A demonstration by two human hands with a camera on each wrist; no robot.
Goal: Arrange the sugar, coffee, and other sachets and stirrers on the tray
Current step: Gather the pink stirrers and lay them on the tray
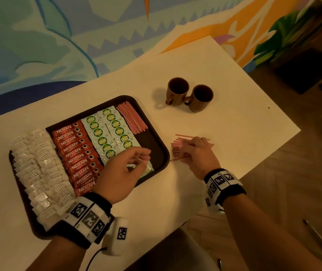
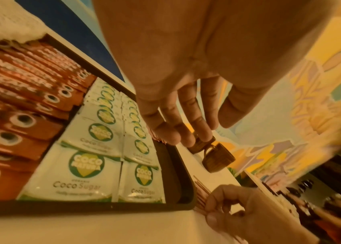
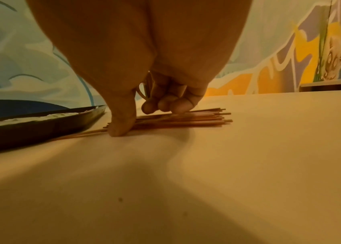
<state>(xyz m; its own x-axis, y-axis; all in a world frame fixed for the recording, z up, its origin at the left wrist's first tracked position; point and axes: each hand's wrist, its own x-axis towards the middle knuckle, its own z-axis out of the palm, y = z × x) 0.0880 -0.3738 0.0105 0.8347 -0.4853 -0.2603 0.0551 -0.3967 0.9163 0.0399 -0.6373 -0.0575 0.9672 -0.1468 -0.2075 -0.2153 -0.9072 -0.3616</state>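
A dark tray (image 1: 161, 153) carries rows of white sachets (image 1: 38, 169), red Nescafe sticks (image 1: 78, 155) and green-and-white Coco sugar sachets (image 1: 109, 132). A neat bundle of pink stirrers (image 1: 131, 119) lies at its far right. My left hand (image 1: 143, 158) hovers over the tray's near right part with relaxed fingers and holds nothing. On the table, right of the tray, lies a loose pile of stirrers (image 1: 179, 147). My right hand (image 1: 191, 149) grips this pile (image 3: 186, 120), thumb on the near side, curled fingers on top. One stirrer sticks out toward the tray.
Two brown mugs (image 1: 176, 90) (image 1: 201, 97) stand side by side on the white table (image 1: 234, 118), beyond the loose stirrers. The table's right edge runs close behind my right hand. A painted wall rises at the back.
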